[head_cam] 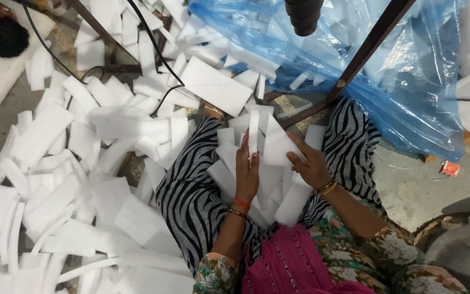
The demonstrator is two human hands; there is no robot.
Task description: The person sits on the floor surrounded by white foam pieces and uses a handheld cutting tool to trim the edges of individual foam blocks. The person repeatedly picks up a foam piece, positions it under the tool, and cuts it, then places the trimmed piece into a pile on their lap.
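- Two bare hands are working over a lap heaped with white foam pieces (229, 163), the person sitting on the floor in zebra-striped trousers (191, 196)
- Slipping is the likely trouble, as I judge it: the lap pile is lying loose and overlapping, so any shift of the knees could be sending pieces sliding off into the floor scatter (72, 179) and mixing them with it
- Snapping is a second risk: the thin foam strip (253, 133) is standing upright on its edge, and a hard pinch or a sideways push could be breaking or denting it
- Snagging is possible too, since a black cable (153, 41) is running through the foam just beyond the knees, under a metal frame leg (363, 51)
- The left hand (247, 174) is lying fairly flat and extended, its grip narrow, fingertips touching the base of the upright strip rather than closing round it
- The right hand (308, 163) is holding a flat foam slab (277, 144) by its edge, thumb on top and fingers partly hidden beneath, the grip closing lightly
- A blue plastic bag (409, 76) holding more foam is sitting just beyond the right knee
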